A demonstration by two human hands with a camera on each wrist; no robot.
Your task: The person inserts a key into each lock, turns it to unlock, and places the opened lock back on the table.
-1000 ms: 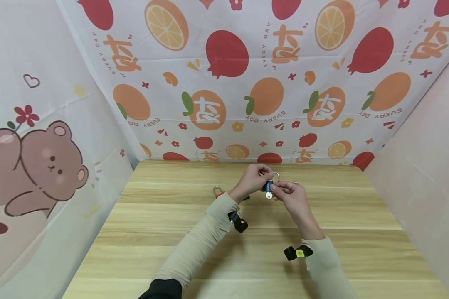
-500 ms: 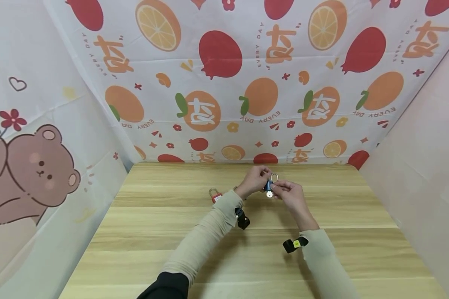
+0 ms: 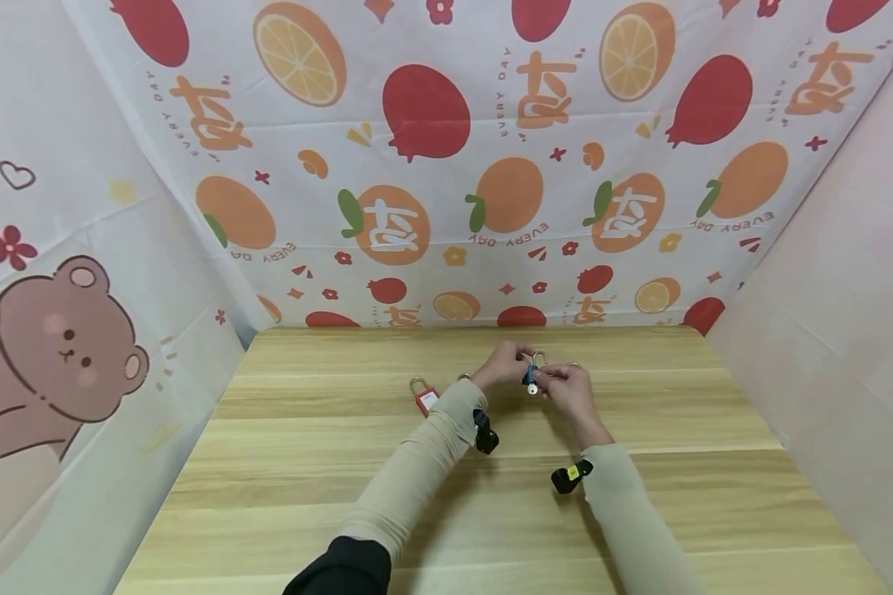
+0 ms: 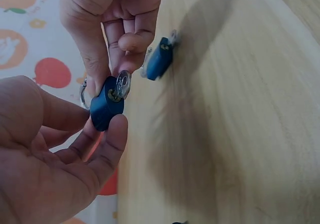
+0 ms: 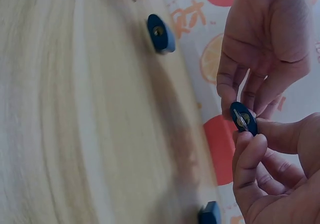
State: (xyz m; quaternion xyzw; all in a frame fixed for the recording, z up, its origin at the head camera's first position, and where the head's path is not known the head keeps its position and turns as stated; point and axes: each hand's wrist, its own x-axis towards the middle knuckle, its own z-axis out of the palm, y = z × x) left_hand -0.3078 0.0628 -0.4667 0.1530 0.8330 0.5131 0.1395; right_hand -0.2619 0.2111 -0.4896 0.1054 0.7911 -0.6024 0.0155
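A blue padlock (image 3: 530, 376) is held above the table between both hands. My left hand (image 3: 500, 368) grips one side of its body with thumb and fingers. From the other side, my right hand (image 3: 571, 392) pinches the body near the keyhole end. A silver key (image 4: 123, 84) sits in the keyhole, as the left wrist view shows. The metal shackle (image 3: 539, 359) sticks out of the far end, away from the key. In the right wrist view, fingers of both hands meet around the oval end of the body.
A red padlock (image 3: 427, 400) lies on the wooden table (image 3: 327, 463) left of my left forearm. A second blue padlock (image 5: 161, 34) lies near the left wrist. Beyond the right hand is another blue padlock (image 4: 160, 59) with a key. A fruit-print cloth (image 3: 387, 281) backs the table.
The head view has swung slightly right, so the scene shifts left. The left fingers have moved from up by the shackle down beside the body. More of the red padlock shows.
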